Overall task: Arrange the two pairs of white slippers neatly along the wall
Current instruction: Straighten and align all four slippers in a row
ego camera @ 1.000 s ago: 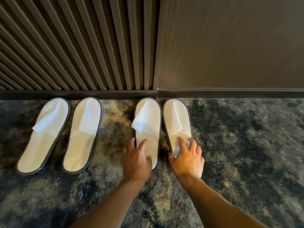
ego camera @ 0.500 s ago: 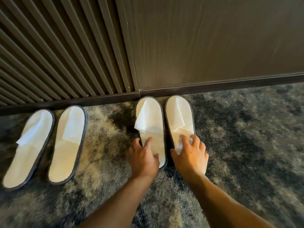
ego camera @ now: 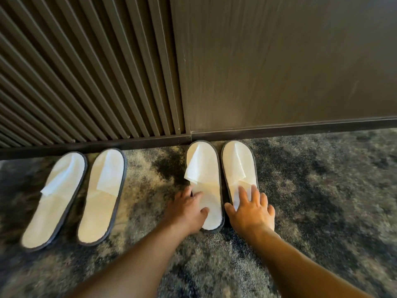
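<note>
Slippers white, dark grey edging; carpet mottled grey-beige-black; wall dark brown, left part ribbed.

Right hand hides its slipper heel (forearms cut off below).

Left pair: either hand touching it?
No: left hand and right hand both rest on the right pair; the left pair lies untouched.

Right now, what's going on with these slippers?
A person is lining up white slippers on the carpet against the dark baseboard. The left hand rests flat on the heel of one slipper and the right hand on its partner, toes at the wall. The other pair lies untouched to the left, angled slightly.
</note>
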